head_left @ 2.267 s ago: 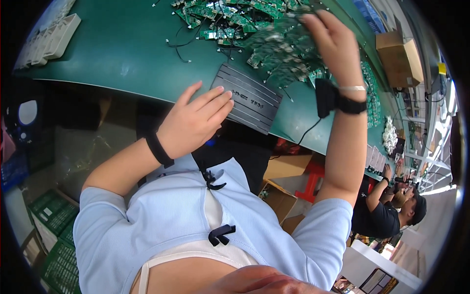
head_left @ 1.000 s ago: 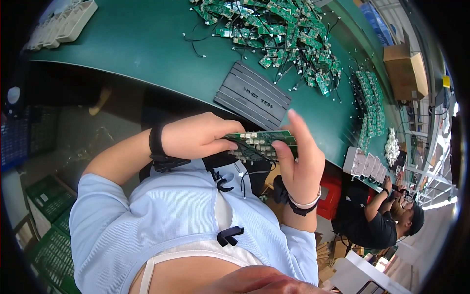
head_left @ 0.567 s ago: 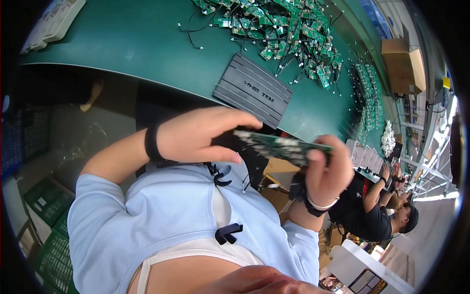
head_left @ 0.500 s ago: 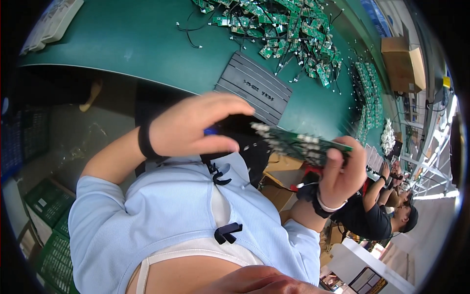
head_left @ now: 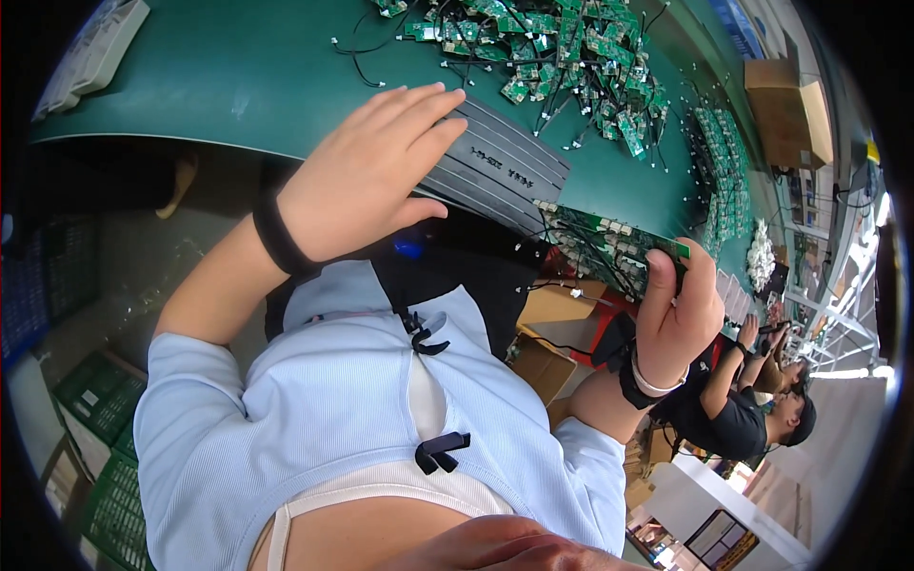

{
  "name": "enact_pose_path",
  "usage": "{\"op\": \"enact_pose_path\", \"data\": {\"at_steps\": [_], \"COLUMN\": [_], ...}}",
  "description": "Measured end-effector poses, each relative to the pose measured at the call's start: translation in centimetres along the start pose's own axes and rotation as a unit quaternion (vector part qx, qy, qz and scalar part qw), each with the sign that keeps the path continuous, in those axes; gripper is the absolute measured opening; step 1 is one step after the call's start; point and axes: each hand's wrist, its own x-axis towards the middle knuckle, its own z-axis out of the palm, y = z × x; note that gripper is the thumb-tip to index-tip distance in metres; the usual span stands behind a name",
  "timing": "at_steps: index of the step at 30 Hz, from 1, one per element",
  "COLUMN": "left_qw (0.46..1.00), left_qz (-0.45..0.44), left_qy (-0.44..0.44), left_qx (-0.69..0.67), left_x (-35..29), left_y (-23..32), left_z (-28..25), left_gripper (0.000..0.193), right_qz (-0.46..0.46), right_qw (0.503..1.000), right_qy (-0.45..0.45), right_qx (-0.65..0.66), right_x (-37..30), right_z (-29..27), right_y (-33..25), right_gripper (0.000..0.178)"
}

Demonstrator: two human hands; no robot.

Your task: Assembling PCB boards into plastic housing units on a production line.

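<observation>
My right hand (head_left: 678, 303) grips the right end of a long green circuit board panel (head_left: 614, 246), its thumb on top. Several black wires with small white plugs dangle from the panel. Its left end reaches the near right corner of a grooved dark grey plate (head_left: 514, 143) lying at the table's edge. Over the left part of that plate is my left hand (head_left: 371, 171), with its fingers stretched out and nothing in them. Whether its fingertips touch the plate I cannot tell.
A heap of wired green circuit boards (head_left: 571, 57) covers the back of the green table (head_left: 238, 90). Rows of boards (head_left: 719, 171), white connectors (head_left: 761, 259) and a cardboard box (head_left: 788, 114) lie further right. A co-worker in black (head_left: 724, 409) sits beyond my right arm.
My left hand has moved up and away from my body, its fingers straightening over the plate. The panel in my right hand has steadied, its left end now close to the plate.
</observation>
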Motion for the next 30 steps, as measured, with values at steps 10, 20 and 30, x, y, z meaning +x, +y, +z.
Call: {"op": "enact_pose_path", "data": {"at_steps": [10, 20, 30], "left_qw": [0.998, 0.999, 0.992], "left_qz": [-0.027, -0.024, 0.035], "left_qy": [-0.058, 0.035, 0.049], "left_qx": [0.020, 0.034, 0.113], "left_x": [0.3, -2.9, -3.1], "left_y": [0.4, 1.7, 1.3], "left_z": [0.0, 1.8, 1.5], "left_gripper": [0.058, 0.035, 0.025], "right_qz": [-0.140, -0.181, -0.202], "right_qw": [0.988, 0.977, 0.971], "right_qy": [-0.040, -0.109, -0.126], "right_qx": [-0.047, -0.014, 0.037], "right_x": [4.4, 7.5, 9.2], "right_z": [2.4, 4.1, 5.6], "right_y": [-1.6, -5.2, -4.9], "right_gripper": [0.027, 0.027, 0.027]}}
